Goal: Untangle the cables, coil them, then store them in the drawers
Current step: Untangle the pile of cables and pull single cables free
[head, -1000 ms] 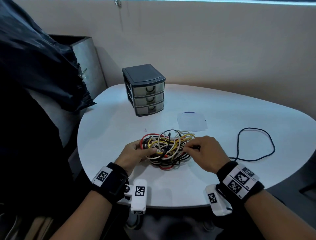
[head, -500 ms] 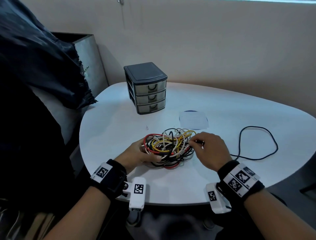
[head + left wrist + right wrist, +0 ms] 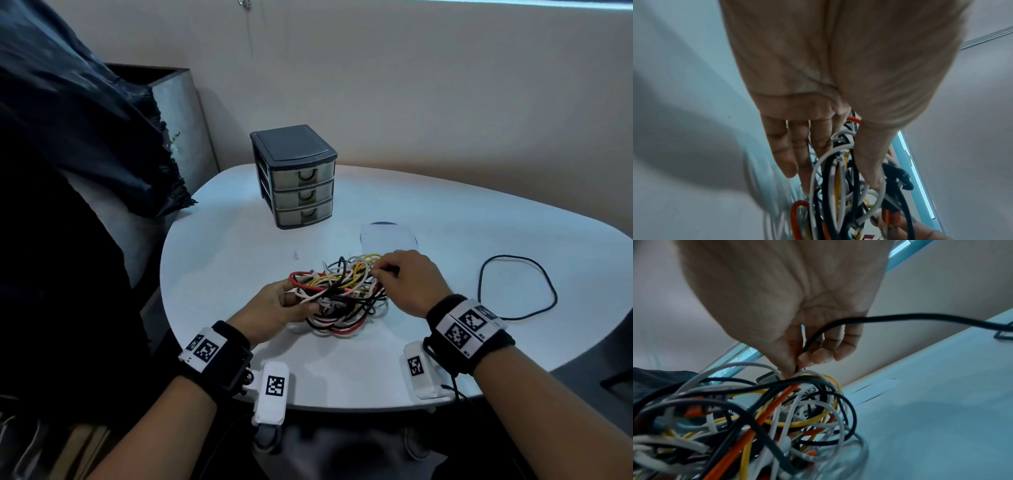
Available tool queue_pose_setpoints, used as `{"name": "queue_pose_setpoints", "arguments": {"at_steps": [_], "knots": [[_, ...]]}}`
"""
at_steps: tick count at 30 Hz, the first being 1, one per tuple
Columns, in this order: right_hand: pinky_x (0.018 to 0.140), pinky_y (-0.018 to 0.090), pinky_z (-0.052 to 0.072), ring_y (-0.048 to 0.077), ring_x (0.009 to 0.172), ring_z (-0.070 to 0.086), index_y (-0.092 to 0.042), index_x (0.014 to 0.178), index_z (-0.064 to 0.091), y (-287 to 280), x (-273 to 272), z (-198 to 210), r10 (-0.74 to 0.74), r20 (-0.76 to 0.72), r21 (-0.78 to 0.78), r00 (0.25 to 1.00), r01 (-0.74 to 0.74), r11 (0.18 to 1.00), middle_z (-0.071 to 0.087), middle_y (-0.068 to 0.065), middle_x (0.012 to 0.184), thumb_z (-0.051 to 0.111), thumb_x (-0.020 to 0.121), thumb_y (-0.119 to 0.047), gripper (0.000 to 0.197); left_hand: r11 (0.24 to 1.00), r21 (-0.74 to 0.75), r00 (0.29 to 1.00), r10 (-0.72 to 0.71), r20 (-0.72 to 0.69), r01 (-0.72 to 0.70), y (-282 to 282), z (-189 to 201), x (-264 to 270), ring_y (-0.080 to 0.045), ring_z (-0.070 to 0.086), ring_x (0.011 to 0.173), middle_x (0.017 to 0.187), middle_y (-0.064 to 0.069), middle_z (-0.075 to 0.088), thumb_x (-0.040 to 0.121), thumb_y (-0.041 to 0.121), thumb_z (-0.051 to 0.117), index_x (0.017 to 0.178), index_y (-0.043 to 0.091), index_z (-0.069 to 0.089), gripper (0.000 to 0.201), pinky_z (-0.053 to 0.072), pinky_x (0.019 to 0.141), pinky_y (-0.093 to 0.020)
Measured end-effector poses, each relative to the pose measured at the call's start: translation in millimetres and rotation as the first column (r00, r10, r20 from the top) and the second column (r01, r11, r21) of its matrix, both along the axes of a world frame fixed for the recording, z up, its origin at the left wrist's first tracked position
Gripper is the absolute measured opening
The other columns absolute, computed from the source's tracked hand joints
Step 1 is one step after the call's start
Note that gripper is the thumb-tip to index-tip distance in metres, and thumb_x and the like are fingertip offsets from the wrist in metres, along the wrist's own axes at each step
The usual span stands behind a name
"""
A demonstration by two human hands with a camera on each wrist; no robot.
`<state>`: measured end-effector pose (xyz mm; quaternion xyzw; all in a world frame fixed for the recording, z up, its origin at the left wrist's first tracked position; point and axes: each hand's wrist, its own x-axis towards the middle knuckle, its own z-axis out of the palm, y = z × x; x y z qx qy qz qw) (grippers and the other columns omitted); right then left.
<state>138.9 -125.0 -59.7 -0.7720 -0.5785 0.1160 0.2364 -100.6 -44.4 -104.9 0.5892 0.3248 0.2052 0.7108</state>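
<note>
A tangle of red, yellow, white and black cables (image 3: 342,294) lies on the white table (image 3: 222,274), near its front edge. My left hand (image 3: 301,303) holds the tangle's left side, thumb on top and fingers beneath (image 3: 789,162). My right hand (image 3: 378,274) pinches a black cable (image 3: 920,318) at the tangle's far right. That cable runs right to a loose loop (image 3: 480,284) on the table. The grey three-drawer unit (image 3: 298,178) stands behind the tangle with all drawers closed.
A white sheet of paper (image 3: 387,240) lies just behind the tangle. A black plastic bag (image 3: 68,137) and a grey metal bin (image 3: 181,113) stand at the left, beside the table. A beige wall runs behind the table.
My right hand has crept from the tangle's right edge to its far right, still pinching the black cable. My left hand has slid further under the tangle's left side.
</note>
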Motion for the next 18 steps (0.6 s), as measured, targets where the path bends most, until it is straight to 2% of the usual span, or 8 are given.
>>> {"name": "queue_pose_setpoints", "arguments": {"at_steps": [4,6,8,10,11,13,16,18], "knots": [[0.071,0.025,0.038,0.011,0.080,0.055,-0.022,0.092,0.075,0.8,0.4,-2.0,-0.001,-0.008,0.005,1.000,0.001,1.000,0.058,-0.015,0.080,0.061,0.093,-0.023,0.014,1.000,0.008,0.999,-0.027,-0.023,0.027,1.4,2.8,-2.5,-0.020,0.069,0.100,0.115,-0.021,0.070,0.090,-0.004,0.062,0.134,0.006,0.054,0.046,0.053,0.087,-0.024],[0.072,0.026,0.041,0.012,0.081,0.057,-0.022,0.092,0.075,0.9,1.3,-2.9,-0.004,-0.015,0.010,1.000,0.004,1.000,0.060,-0.013,0.081,0.061,0.092,-0.023,0.014,1.000,0.010,0.999,-0.025,-0.030,0.025,1.8,4.1,-3.8,-0.020,0.069,0.102,0.112,-0.018,0.072,0.088,0.004,0.065,0.131,0.006,0.057,0.043,0.053,0.097,-0.033],[0.073,0.027,0.045,0.013,0.081,0.059,-0.021,0.091,0.075,0.9,2.4,-3.6,-0.004,-0.023,0.012,1.000,0.004,1.000,0.062,-0.012,0.081,0.062,0.092,-0.024,0.014,1.000,0.017,0.999,-0.020,-0.042,0.021,2.1,3.9,-4.5,-0.027,0.066,0.109,0.113,-0.018,0.072,0.085,0.016,0.067,0.128,0.010,0.061,0.044,0.045,0.108,-0.047],[0.072,0.027,0.045,0.014,0.080,0.060,-0.021,0.090,0.075,1.1,3.5,-4.0,-0.002,-0.037,0.011,0.999,0.002,1.000,0.063,-0.011,0.080,0.062,0.093,-0.023,0.014,1.000,0.023,0.998,-0.012,-0.056,0.013,3.6,1.2,-3.8,-0.037,0.061,0.116,0.117,-0.022,0.069,0.089,0.018,0.065,0.127,0.010,0.062,0.039,0.038,0.111,-0.055],[0.071,0.027,0.045,0.013,0.079,0.060,-0.021,0.090,0.075,1.0,3.9,-4.1,0.001,-0.042,0.011,0.999,-0.001,1.000,0.064,-0.011,0.080,0.062,0.093,-0.023,0.014,1.000,0.031,0.998,-0.001,-0.063,0.003,4.2,-0.1,-3.3,-0.039,0.061,0.115,0.120,-0.024,0.068,0.093,0.015,0.062,0.127,0.009,0.063,0.034,0.037,0.112,-0.056],[0.070,0.026,0.043,0.013,0.078,0.060,-0.021,0.090,0.075,1.0,4.6,-3.9,0.007,-0.048,0.011,0.999,-0.007,1.000,0.064,-0.011,0.079,0.062,0.093,-0.022,0.013,0.999,0.041,0.997,0.017,-0.077,-0.014,4.7,-0.7,-2.2,-0.034,0.061,0.108,0.120,-0.023,0.067,0.099,0.013,0.055,0.123,0.009,0.065,0.027,0.038,0.111,-0.056],[0.068,0.024,0.042,0.011,0.075,0.060,-0.021,0.086,0.074,0.6,4.9,-2.6,0.029,-0.096,0.001,0.995,-0.029,1.000,0.065,-0.012,0.077,0.061,0.094,-0.020,0.014,0.999,0.048,0.996,0.029,-0.087,-0.025,3.5,2.8,0.3,-0.028,0.059,0.099,0.107,-0.014,0.068,0.101,0.015,0.051,0.117,0.015,0.069,0.024,0.041,0.110,-0.050],[0.065,0.019,0.041,0.005,0.071,0.059,-0.024,0.080,0.071,-0.3,5.0,-1.4,0.059,-0.146,-0.004,0.987,-0.060,0.998,0.064,-0.015,0.073,0.061,0.094,-0.017,0.018,0.998,0.057,0.994,0.044,-0.102,-0.038,2.3,6.7,2.1,-0.023,0.059,0.093,0.100,-0.007,0.069,0.102,0.018,0.051,0.115,0.020,0.070,0.023,0.045,0.098,-0.041]]}}
